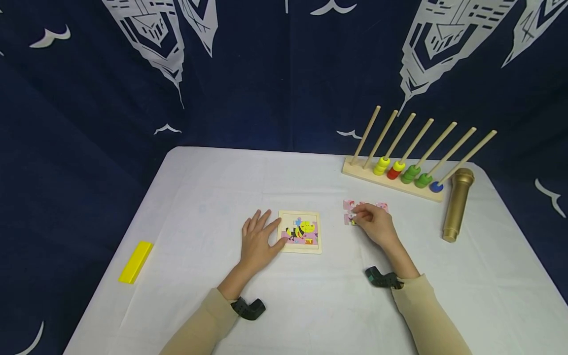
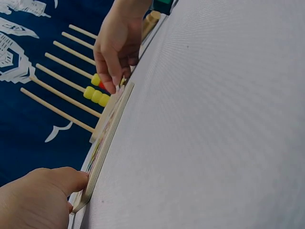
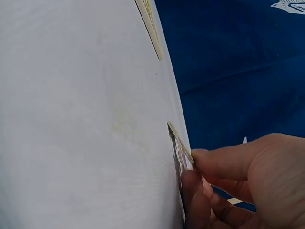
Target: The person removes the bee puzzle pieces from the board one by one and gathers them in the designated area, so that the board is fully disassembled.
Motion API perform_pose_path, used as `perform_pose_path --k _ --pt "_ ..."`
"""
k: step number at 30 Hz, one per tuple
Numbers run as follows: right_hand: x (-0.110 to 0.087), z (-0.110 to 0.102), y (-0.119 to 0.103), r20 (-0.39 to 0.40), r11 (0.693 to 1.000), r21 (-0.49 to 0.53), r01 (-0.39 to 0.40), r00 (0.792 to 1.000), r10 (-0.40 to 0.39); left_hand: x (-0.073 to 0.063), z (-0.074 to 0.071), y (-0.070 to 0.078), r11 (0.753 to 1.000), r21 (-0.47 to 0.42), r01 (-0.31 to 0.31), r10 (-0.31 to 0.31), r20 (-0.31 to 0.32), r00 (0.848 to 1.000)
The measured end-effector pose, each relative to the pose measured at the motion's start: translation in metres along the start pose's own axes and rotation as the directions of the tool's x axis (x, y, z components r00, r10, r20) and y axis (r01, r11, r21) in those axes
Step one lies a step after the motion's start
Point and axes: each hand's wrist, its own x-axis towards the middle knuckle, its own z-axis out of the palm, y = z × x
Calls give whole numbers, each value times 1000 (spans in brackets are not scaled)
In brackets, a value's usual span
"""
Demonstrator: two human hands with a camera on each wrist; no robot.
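A square wooden puzzle board (image 1: 299,250) with a bee picture partly filled in lies at the middle of the table. My left hand (image 1: 257,241) rests at its left side, fingers spread, the thumb on the frame and the index fingertip at the upper left edge. To the right, my right hand (image 1: 376,226) is over a small group of loose pink puzzle pieces (image 1: 348,204), covering some of them. In the right wrist view, its thumb and fingers pinch a thin puzzle piece (image 3: 178,142), tilted up on edge.
A wooden bead stand (image 1: 392,182) with upright pegs and yellow, red, green and blue beads stands at the back right. Beside it lies a gold cylinder (image 1: 458,204) with a wider end. A yellow block (image 1: 135,262) lies near the table's left edge.
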Motion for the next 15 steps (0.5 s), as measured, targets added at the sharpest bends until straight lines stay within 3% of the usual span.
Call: perform_pose_path --k 9,15 --pt "0 4 2 -110 998 -35 49 993 -53 -1 0 0 1000 1 2 -2 7 1000" --pt "1 1 -5 -163 999 30 44 986 -39 -1 0 -1 1000 -2 -3 3 4 1000"
